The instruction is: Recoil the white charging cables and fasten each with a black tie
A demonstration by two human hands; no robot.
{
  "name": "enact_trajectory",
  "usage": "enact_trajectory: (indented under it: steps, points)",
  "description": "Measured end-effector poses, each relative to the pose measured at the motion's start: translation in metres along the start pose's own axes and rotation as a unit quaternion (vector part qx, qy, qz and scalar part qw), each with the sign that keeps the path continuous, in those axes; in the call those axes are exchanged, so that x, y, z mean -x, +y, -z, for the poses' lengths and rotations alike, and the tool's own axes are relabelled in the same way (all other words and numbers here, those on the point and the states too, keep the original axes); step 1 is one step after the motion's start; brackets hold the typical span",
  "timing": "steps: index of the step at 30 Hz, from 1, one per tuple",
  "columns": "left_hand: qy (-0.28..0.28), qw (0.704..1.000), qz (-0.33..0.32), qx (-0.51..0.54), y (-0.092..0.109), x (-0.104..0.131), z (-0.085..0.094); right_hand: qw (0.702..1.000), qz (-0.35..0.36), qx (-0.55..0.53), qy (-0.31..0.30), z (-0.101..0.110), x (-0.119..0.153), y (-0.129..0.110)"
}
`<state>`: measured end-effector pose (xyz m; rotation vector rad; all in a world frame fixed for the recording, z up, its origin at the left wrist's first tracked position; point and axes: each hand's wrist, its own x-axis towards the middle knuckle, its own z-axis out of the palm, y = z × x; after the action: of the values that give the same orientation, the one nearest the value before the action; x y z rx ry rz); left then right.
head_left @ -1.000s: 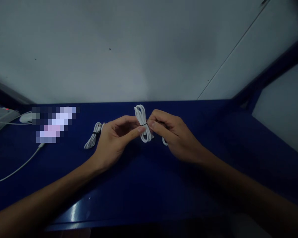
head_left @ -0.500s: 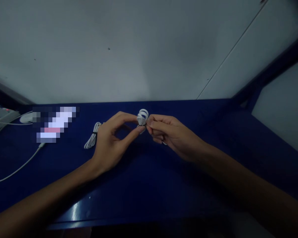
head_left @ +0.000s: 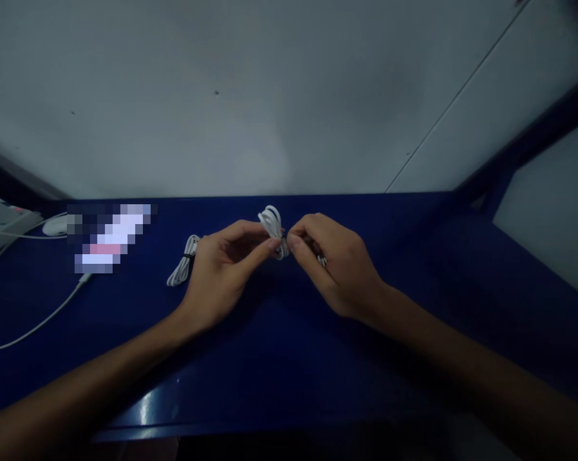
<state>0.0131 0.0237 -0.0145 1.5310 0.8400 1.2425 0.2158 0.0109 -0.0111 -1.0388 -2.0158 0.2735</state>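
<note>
The left hand (head_left: 216,275) has a coiled white cable (head_left: 271,223) clamped between thumb and fingers, raised above the blue tabletop (head_left: 270,384), its upper loops free and leaning toward the left. At the coil's waist sits a thin dark tie (head_left: 284,237). The right hand (head_left: 341,262) brings thumb and forefinger right up to it; whether that grip is closed on the tie's end cannot be told.

The tie looks like the weak point. A pinch that catches only its tip could slip off, and a twist in the wrong direction might loosen it. Should the left thumb ease, the springy loops could fan out or turn within the tie, leaving the bundle uneven. Pulling hard from the right could also drag the coil out of the left pinch.

Farther out, a tied white cable bundle (head_left: 182,266) lies just beside the left hand, where a sweep of the wrist could nudge it. Another white piece (head_left: 322,260) shows partly behind the right fingers and could be knocked unseen. The white lead (head_left: 58,320), joined to the pixelated bright device (head_left: 118,238), is well apart from both hands, so snagging seems unlikely.
</note>
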Motion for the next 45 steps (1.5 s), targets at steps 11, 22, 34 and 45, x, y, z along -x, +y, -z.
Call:
enact_trajectory:
  steps: [11,22,34,45]
  points:
    - [0.015,0.998,0.045,0.033,0.001,-0.002,0.0,0.956,0.181,0.216,0.081,-0.003,-0.004,0.015]
    - [0.044,0.996,-0.025,-0.079,0.003,0.005,-0.002,0.993,0.075,0.072,0.055,-0.001,-0.002,0.006]
    - [0.056,0.972,-0.132,-0.185,-0.001,0.013,-0.001,0.836,-0.289,-0.458,-0.094,0.004,-0.008,0.006]
    - [0.032,0.992,-0.097,-0.079,0.005,0.005,-0.001,0.878,-0.243,-0.411,-0.022,0.003,-0.007,0.004]
